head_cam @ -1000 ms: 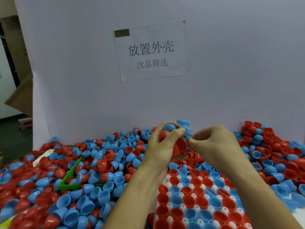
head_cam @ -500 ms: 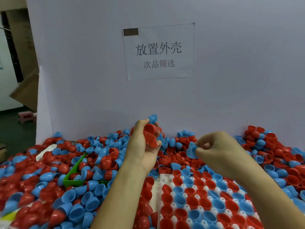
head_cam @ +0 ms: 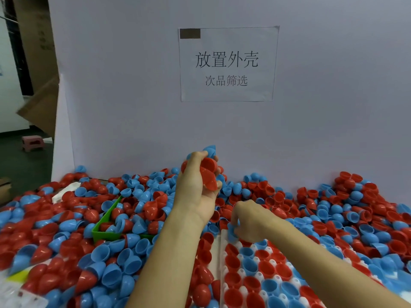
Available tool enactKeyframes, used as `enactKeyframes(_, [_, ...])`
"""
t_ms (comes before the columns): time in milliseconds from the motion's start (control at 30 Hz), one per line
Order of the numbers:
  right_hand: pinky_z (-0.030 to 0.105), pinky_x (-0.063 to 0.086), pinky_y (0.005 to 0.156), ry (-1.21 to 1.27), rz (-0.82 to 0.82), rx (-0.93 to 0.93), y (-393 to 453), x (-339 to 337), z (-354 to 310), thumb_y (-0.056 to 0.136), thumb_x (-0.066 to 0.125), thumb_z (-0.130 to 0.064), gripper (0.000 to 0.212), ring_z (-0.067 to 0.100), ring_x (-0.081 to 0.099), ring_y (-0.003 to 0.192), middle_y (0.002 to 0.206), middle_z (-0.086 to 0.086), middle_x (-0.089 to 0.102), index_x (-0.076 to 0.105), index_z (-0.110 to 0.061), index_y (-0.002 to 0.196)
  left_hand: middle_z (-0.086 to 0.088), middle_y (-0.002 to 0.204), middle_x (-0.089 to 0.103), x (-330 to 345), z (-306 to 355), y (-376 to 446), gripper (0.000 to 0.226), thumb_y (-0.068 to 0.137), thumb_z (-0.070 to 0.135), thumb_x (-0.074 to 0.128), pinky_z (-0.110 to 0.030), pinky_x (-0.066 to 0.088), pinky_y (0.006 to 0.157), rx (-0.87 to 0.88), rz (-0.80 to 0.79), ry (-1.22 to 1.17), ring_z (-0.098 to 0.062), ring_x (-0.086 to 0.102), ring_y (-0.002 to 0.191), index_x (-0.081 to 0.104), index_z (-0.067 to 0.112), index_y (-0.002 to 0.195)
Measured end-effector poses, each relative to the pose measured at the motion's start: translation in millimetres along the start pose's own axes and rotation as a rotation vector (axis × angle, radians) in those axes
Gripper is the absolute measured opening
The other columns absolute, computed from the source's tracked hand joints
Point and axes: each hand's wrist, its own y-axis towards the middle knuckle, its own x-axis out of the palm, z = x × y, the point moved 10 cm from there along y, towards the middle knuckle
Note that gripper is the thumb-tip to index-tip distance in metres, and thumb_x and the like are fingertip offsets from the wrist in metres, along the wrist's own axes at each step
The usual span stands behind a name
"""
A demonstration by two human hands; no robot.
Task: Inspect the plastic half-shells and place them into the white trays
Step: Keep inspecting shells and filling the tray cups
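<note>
placing a blue half-shell into the white tray

the blue half-shell (head_cam: pixel 232 230) sat pinched in the right hand (head_cam: pixel 250 221) at the white tray (head_cam: pixel 219 252)'s 12 o'clock edge; next move looked like seating it in a free socket. at 11 o'clock, the left hand (head_cam: pixel 195 187) clutched several shells (head_cam: pixel 208 174) above the counter's pile (head_cam: pixel 124 194).

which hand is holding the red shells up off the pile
The left hand, raised above the pile gripping red half-shells; the right hand is down at the white tray.
</note>
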Motion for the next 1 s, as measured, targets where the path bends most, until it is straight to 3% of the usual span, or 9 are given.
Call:
enactKeyframes(133, [0.028, 0.054, 0.063, -0.083, 0.003, -0.020, 3, 6, -7, 0.087, 0.067, -0.014, 0.024, 0.025, 0.068, 0.094, 0.109, 0.007, 0.070, 0.070, -0.010, 0.111, -0.004, 0.087, 0.069, -4, 3, 2, 0.010, 0.089, 0.022, 0.067, -0.021, 0.043, 0.047, 0.012, 0.010, 0.006, -0.013, 0.059, 0.072, 0.065, 0.014, 0.095])
enactKeyframes(367, [0.032, 0.059, 0.072, -0.118, 0.055, -0.037, 9, 7, -16, 0.087, 0.067, -0.007, 0.025, 0.020, 0.064, 0.082, 0.101, 0.005, 0.064, 0.061, -0.011, 0.111, -0.003, 0.084, 0.070, -5, 4, 1, 0.009, 0.090, 0.022, 0.066, -0.021, 0.043, 0.047, 0.004, 0.008, -0.007, -0.013, 0.062, 0.069, 0.065, 0.014, 0.093])
enactKeyframes(467, [0.031, 0.057, 0.066, -0.127, 0.052, -0.033, 8, 7, -18, 0.087, 0.066, -0.005, 0.012, 0.019, 0.060, 0.071, 0.087, 0.003, 0.061, 0.057, -0.012, 0.091, -0.004, 0.083, 0.070, -4, 1, 0, 0.008, 0.089, 0.021, 0.066, -0.021, 0.043, 0.048, -0.010, 0.003, -0.021, -0.013, 0.063, 0.067, 0.065, 0.014, 0.093])
enactKeyframes(533, [0.026, 0.045, 0.052, -0.105, 0.029, -0.031, 7, 6, -16, 0.087, 0.064, -0.005, 0.023, 0.017, 0.048, 0.058, 0.072, 0.002, 0.052, 0.048, -0.012, 0.071, -0.004, 0.082, 0.070, -3, 1, -1, 0.008, 0.089, 0.021, 0.066, -0.020, 0.043, 0.047, -0.017, -0.011, -0.025, -0.012, 0.063, 0.065, 0.064, 0.014, 0.093])
enactKeyframes(633, [0.028, 0.036, 0.050, -0.041, -0.001, -0.019, 0, 2, -10, 0.086, 0.062, -0.007, 0.030, 0.017, 0.039, 0.053, 0.063, 0.002, 0.043, 0.046, -0.010, 0.062, -0.005, 0.087, 0.069, -8, 4, 3, 0.008, 0.089, 0.021, 0.066, -0.021, 0.043, 0.047, -0.012, 0.000, 0.019, -0.012, 0.064, 0.066, 0.064, 0.014, 0.092])
enactKeyframes(733, [0.034, 0.059, 0.066, 0.021, 0.057, -0.032, -14, -16, -4, 0.088, 0.059, -0.010, 0.015, 0.023, 0.066, 0.073, 0.085, 0.006, 0.070, 0.073, -0.004, 0.090, -0.006, 0.088, 0.067, -25, 10, 11, 0.011, 0.089, 0.021, 0.066, -0.021, 0.042, 0.046, 0.025, 0.070, 0.125, -0.013, 0.060, 0.070, 0.062, 0.013, 0.095])
enactKeyframes(833, [0.033, 0.061, 0.077, 0.142, 0.184, -0.092, -41, -42, 6, 0.094, 0.059, -0.017, 0.022, 0.008, 0.066, 0.078, 0.092, -0.014, 0.071, 0.076, -0.019, 0.107, -0.006, 0.081, 0.065, -45, 23, 18, 0.009, 0.087, 0.018, 0.067, -0.022, 0.042, 0.044, 0.081, 0.144, 0.202, -0.013, 0.059, 0.065, 0.061, 0.014, 0.093])
enactKeyframes(900, [0.027, 0.060, 0.077, 0.218, 0.265, -0.079, -67, -59, 28, 0.096, 0.057, -0.023, 0.022, 0.008, 0.069, 0.080, 0.096, -0.014, 0.074, 0.077, -0.022, 0.106, -0.005, 0.078, 0.064, -61, 42, 18, 0.007, 0.085, 0.016, 0.068, -0.026, 0.044, 0.049, 0.207, 0.222, 0.403, -0.015, 0.059, 0.065, 0.061, 0.018, 0.084])
enactKeyframes(1000, [0.014, 0.056, 0.067, 0.314, 0.430, 0.003, -114, -79, 83, 0.095, 0.060, -0.031, 0.018, -0.001, 0.069, 0.080, 0.083, -0.022, 0.073, 0.078, -0.031, 0.095, 0.002, 0.066, 0.064, -62, 73, 11, 0.014, 0.079, 0.016, 0.074, -0.032, 0.048, 0.057, 0.495, 0.300, 1.087, -0.021, 0.059, 0.065, 0.060, 0.020, 0.077])
